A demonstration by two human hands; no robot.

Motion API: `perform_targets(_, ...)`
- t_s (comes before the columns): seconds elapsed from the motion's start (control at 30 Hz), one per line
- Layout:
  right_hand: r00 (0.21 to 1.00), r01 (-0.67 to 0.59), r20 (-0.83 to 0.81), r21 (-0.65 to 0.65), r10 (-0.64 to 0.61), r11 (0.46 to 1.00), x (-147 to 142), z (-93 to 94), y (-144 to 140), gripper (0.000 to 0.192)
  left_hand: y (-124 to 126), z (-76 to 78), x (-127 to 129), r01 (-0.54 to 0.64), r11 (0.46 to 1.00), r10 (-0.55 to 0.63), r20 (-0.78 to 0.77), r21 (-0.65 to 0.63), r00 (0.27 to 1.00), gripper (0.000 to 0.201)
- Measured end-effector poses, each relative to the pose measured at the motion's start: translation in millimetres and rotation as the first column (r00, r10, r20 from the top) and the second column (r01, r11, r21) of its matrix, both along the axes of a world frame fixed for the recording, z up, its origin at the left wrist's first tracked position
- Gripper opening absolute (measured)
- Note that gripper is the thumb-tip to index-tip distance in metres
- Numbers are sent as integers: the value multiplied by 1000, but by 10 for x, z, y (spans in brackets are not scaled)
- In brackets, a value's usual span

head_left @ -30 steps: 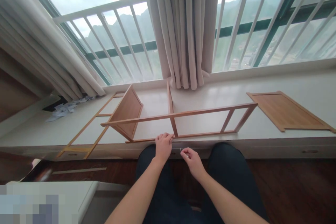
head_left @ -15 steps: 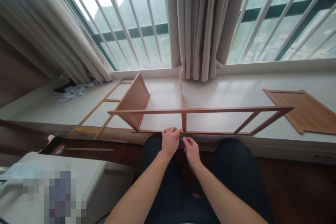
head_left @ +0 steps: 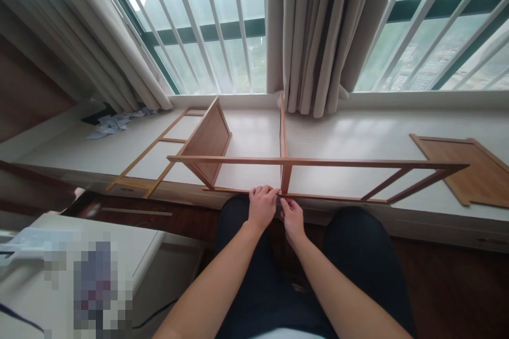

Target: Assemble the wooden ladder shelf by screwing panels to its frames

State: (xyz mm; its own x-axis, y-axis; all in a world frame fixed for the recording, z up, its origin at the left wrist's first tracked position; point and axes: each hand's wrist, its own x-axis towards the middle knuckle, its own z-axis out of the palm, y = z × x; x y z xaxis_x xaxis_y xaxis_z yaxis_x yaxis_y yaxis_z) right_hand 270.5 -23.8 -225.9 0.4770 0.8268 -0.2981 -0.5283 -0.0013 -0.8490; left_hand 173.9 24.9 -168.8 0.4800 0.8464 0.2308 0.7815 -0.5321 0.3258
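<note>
A partly joined wooden shelf frame [head_left: 342,162] stands on the white window ledge, with an upright panel [head_left: 210,140] at its left and a thin middle board [head_left: 283,137] seen almost edge-on. My left hand [head_left: 262,206] is closed at the lower rail, its fingertips by the foot of the middle board. Just to the right, my right hand [head_left: 293,217] is closed in a pinch below that same joint. Whatever sits between its fingertips is too small to make out.
A ladder-like wooden frame [head_left: 159,140] lies to the left, a loose wooden panel [head_left: 463,167] to the right. Paper scraps [head_left: 109,124] lie near the left curtain. A white cabinet [head_left: 147,243] stands at lower left. A grey curtain [head_left: 314,37] hangs ahead, before barred windows.
The view has tilted down and shifted slightly. My right hand's fingertips have come up closer to the lower rail; my left hand stays at the joint.
</note>
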Motion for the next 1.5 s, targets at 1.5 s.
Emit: perform_targets(1.5, 998, -43, -37, -14, 43, 999, -3, -30, -4, 54, -711, -144, 60, -16, 727, 603, 628, -686, 491, 16)
